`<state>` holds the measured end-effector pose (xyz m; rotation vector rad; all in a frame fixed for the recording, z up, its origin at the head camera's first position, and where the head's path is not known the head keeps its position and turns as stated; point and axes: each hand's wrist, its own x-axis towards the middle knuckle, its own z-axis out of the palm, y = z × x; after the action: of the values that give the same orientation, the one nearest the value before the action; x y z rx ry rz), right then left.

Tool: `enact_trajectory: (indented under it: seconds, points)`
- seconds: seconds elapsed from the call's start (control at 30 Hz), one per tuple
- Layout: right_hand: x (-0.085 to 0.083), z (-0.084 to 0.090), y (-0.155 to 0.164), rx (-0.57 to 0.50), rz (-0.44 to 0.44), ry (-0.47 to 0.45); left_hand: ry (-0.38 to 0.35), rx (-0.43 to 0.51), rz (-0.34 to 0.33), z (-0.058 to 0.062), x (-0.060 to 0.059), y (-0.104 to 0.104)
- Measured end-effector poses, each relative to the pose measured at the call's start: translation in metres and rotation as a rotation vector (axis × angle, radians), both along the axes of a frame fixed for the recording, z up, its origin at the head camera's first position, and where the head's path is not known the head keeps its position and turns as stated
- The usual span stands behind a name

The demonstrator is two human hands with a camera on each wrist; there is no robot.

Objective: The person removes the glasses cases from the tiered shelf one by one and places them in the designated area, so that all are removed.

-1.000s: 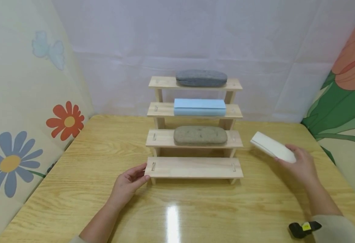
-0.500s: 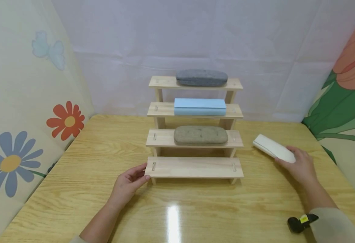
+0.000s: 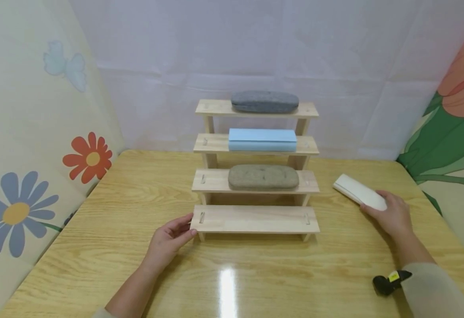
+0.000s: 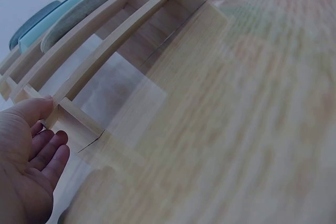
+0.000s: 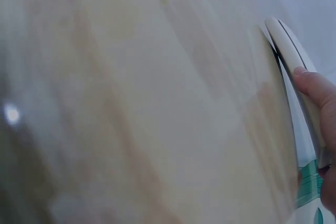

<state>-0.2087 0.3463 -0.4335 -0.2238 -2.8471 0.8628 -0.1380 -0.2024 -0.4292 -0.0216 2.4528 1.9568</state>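
A four-step wooden shelf (image 3: pixel 255 219) stands mid-table; its lowest step is bare. Higher steps carry a tan-grey case (image 3: pixel 262 177), a light blue case (image 3: pixel 262 139) and, on top, a dark grey case (image 3: pixel 264 101). My left hand (image 3: pixel 168 240) touches the left end of the lowest step with relaxed fingers. In the left wrist view the left hand (image 4: pixel 29 150) has its thumb against the shelf (image 4: pixel 121 35) corner. Right of the shelf, my right hand (image 3: pixel 390 216) grips one end of a white case (image 3: pixel 356 191) low at the table. The right wrist view shows a fingertip (image 5: pixel 315 90) on the white case (image 5: pixel 289 45).
The wooden table (image 3: pixel 232 274) is walled in by flower-printed cloth on the left (image 3: pixel 17 212) and right (image 3: pixel 454 132), with a pale sheet behind. A small black device (image 3: pixel 386 282) sits on my right sleeve.
My right hand has eased the white case slightly down and to the right. The left hand stays at the shelf's end.
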Motion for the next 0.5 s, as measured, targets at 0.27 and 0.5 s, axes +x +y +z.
enact_trajectory:
  seconds: [0.27,0.5]
  points:
    - [-0.0044,-0.0024,0.0027,-0.002,0.026,0.010,-0.015,-0.002,0.002,0.0002,0.0003,-0.0002]
    - [-0.0066,-0.0034,0.0032,0.003,0.043,0.017,-0.013,-0.002,0.002,0.0004,0.0004,-0.0003]
